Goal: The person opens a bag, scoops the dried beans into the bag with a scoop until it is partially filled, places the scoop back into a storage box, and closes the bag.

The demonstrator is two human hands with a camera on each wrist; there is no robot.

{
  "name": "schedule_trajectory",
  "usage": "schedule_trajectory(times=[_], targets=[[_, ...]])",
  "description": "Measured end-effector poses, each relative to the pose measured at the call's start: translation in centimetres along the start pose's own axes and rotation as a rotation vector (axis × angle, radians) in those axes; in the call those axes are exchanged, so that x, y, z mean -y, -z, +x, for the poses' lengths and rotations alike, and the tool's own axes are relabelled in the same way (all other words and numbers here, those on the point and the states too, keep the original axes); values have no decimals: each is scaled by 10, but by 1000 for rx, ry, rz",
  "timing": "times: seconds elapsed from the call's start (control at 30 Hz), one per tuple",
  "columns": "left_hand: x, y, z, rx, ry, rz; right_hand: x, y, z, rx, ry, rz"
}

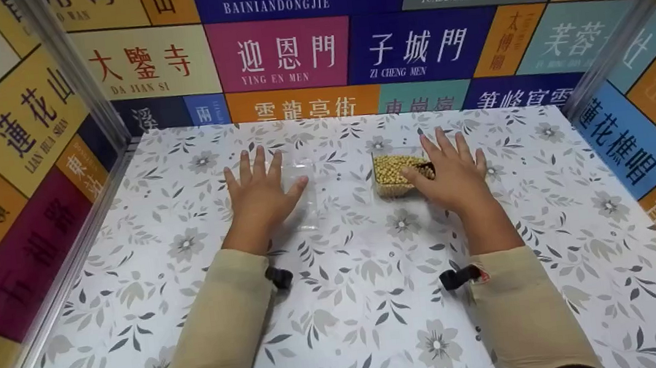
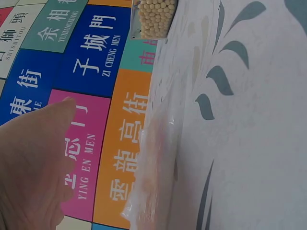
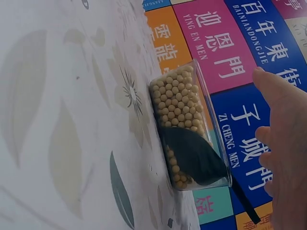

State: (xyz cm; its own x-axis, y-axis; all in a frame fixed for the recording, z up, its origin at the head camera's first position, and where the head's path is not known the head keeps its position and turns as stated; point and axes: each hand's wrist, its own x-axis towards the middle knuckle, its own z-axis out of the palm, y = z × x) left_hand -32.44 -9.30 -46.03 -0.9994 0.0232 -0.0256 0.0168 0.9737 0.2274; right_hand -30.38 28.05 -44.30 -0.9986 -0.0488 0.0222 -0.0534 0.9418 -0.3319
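Observation:
My left hand [image 1: 262, 201] is spread with straight fingers over a clear plastic bag [image 1: 307, 214] that lies flat on the table. In the left wrist view the bag [image 2: 156, 177] looks crinkled and see-through, with the thumb held above it. A clear box of soybeans [image 1: 391, 170] stands to the right. Inside it lies a black spoon [image 3: 196, 155], its handle sticking out past the rim. My right hand [image 1: 454, 179] hovers at the box's right side, fingers spread and apart from the spoon handle in the right wrist view. Neither hand grips anything.
The table [image 1: 369, 327] has a white cloth with grey flowers and leaves. Panels with large Chinese lettering [image 1: 282, 53] enclose the back and both sides. Clear posts [image 1: 88, 81] stand at the back corners. Small black mounts sit on both sleeves.

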Motion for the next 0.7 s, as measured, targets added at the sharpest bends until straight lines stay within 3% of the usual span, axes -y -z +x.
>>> schedule_trajectory(times=[0.13,0.3,0.5,0.7], targets=[[0,-2,2,-5,4,-5,2,-1,1,-17,15,15],[0,-6,3,-15,12,-37,16,-5,0,-53,98,103],[7,-5,3,-64,6,-90,50,-6,-7,-59,190,168],[27,-2,2,-48,51,-70,88,-7,-11,-59,232,178]])
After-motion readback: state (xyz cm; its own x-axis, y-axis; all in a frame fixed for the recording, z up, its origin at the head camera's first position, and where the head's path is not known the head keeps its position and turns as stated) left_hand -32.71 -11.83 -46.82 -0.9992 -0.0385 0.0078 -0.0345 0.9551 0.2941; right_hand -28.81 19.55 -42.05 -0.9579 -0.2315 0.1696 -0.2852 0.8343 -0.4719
